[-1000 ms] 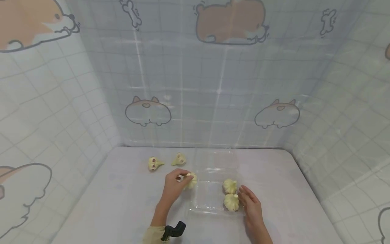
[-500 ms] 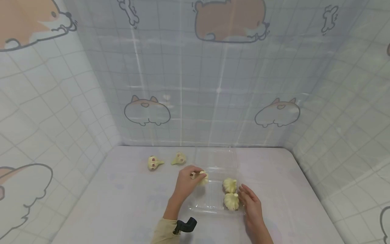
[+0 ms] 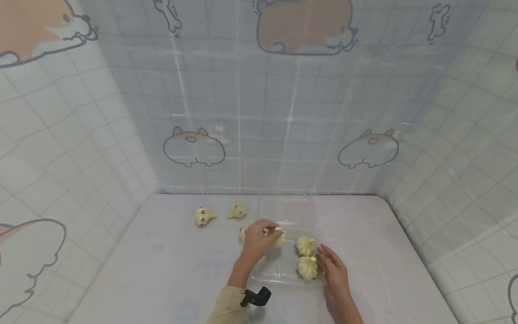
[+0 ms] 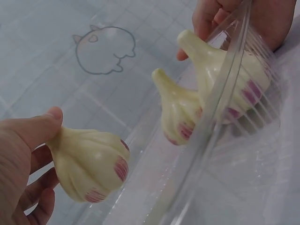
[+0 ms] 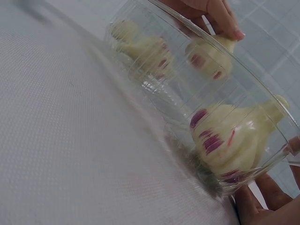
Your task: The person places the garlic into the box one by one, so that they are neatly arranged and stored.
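Observation:
My left hand [image 3: 256, 242] pinches a garlic bulb [image 3: 279, 236] by its stem over the left part of a clear plastic container [image 3: 279, 270]. In the left wrist view the held bulb [image 4: 91, 164] hangs from thumb and fingers, with purple patches below. Two more bulbs [image 3: 305, 246] [image 3: 307, 268] sit one behind the other at the container's right side. My right hand [image 3: 335, 274] rests with relaxed fingers against that side's outer wall; in the right wrist view its fingers [image 5: 274, 192] touch the container near a bulb [image 5: 229, 138].
Two garlic bulbs [image 3: 203, 216] [image 3: 238, 210] lie at the back left of the table [image 3: 162, 270]. Another bulb [image 3: 243, 235] shows partly behind my left hand. The container's clear lid [image 3: 285, 209] lies open at the back. Patterned sheets [image 3: 283, 112] stand around the table.
My left hand has carried its bulb rightward from the container's left edge to over the inside. A bulb left of the container has come into view behind it. My right hand has hardly moved.

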A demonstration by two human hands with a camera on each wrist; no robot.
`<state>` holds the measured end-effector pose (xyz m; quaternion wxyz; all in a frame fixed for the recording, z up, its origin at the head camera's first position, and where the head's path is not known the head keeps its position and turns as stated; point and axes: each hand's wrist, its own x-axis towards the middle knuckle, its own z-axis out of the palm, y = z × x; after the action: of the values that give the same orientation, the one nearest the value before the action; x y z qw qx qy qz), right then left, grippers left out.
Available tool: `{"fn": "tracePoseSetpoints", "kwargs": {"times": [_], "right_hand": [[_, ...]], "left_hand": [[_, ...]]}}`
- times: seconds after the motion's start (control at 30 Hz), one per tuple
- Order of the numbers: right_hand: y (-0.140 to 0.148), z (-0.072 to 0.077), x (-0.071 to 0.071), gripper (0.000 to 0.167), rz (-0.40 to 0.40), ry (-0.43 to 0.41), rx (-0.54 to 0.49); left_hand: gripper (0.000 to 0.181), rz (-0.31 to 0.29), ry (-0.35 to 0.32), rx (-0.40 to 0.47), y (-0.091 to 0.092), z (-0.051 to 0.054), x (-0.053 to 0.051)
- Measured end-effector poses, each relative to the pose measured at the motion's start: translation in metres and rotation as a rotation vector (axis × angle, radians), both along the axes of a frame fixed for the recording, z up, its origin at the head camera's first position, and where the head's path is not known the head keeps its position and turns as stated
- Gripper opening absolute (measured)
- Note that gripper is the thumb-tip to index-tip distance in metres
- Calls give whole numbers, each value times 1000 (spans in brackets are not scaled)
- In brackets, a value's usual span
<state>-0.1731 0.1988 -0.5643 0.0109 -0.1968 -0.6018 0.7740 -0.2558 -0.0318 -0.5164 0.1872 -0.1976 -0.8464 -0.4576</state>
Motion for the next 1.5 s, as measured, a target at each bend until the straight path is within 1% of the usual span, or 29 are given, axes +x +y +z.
{"fn": "tracePoseSetpoints", "kwargs": {"times": [0.1, 0.23, 0.4, 0.63, 0.7, 0.83, 0.93, 1.13, 1.33, 1.5], "right_hand": [[0, 0, 0, 46, 2, -5, 9], [0, 0, 0, 46, 5, -3, 18], [0, 0, -2, 45, 3, -7, 33], [1, -1, -2, 46, 11, 14, 36], [1, -1, -2, 46, 14, 14, 34], [2, -1, -2, 46, 9, 15, 19], [2, -2, -2, 46, 2, 12, 9], [1, -3, -1, 47, 2, 1, 13], [1, -3, -1, 46, -6, 8, 16], [2, -5, -2, 45, -8, 18, 14]], "left_hand": [[17, -2, -2, -4, 4, 0, 0], [18, -13, -29, -2, 9, -2, -1], [18, -23, -44, -24, 15, -5, -3], [16, -33, -48, -32, 23, -9, -6], [15, -39, -59, -32, 25, -11, -6], [15, -36, -100, -36, 27, -13, -5], [15, -31, -117, -37, 28, -14, -3], [14, -30, -125, -41, 29, -18, -1], [15, -31, -129, -58, 31, -23, -3], [17, -40, -141, -54, 31, -27, -4]]}}
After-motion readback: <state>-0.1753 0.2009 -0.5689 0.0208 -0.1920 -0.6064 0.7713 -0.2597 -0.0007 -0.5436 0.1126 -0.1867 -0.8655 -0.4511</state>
